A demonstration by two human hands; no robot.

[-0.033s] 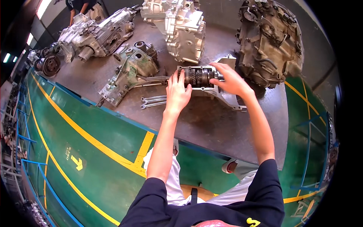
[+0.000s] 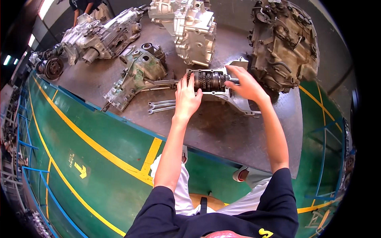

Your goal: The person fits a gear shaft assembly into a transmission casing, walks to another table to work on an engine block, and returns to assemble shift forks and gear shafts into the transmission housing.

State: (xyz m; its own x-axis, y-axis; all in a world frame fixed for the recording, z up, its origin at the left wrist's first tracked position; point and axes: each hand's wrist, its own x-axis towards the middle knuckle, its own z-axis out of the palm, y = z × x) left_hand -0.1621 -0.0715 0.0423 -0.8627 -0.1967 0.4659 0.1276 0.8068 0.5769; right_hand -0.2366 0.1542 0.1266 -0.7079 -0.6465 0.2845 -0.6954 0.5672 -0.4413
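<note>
**L hand (image 2: 187,101) & R hand (image 2: 249,88) at gear set (image 2: 208,81) in open casing (image 2: 243,107)**

We've got the gear set lying lengthwise in the open casing, near mid-bench (image 2: 222,129), b/w our two hands. L hand: fingers extended, close together, over the casing's L end, thumb parted to the R; can't tell if it's gripping. R hand: thumb & fingers spread wide, thumb by the gears' R end, fingers over the far side; can't tell how firmly it touches.

Just L of the casing we see thin rods (image 2: 166,82) running sideways; below them, a few wrenches (image 2: 162,109) lie side by side, R ends near our L wrist. Further L: a greenish housing (image 2: 145,65), tilted toward the bench edge.

Beyond our hands, a tall silver gearbox (image 2: 194,39) stands upright; far R, a big brownish gearbox (image 2: 283,47), grimy w/ hoses & fittings. Upper L: a long silver transmission (image 2: 105,37), w/ a dark round drum (image 2: 53,68) near the bench's L end. Behind that, pt. of another person (image 2: 85,6), dark top.

Around the bench: green floor (image 2: 119,137) w/ yellow lines (image 2: 95,142), & blue rails (image 2: 33,170) on the L.
</note>
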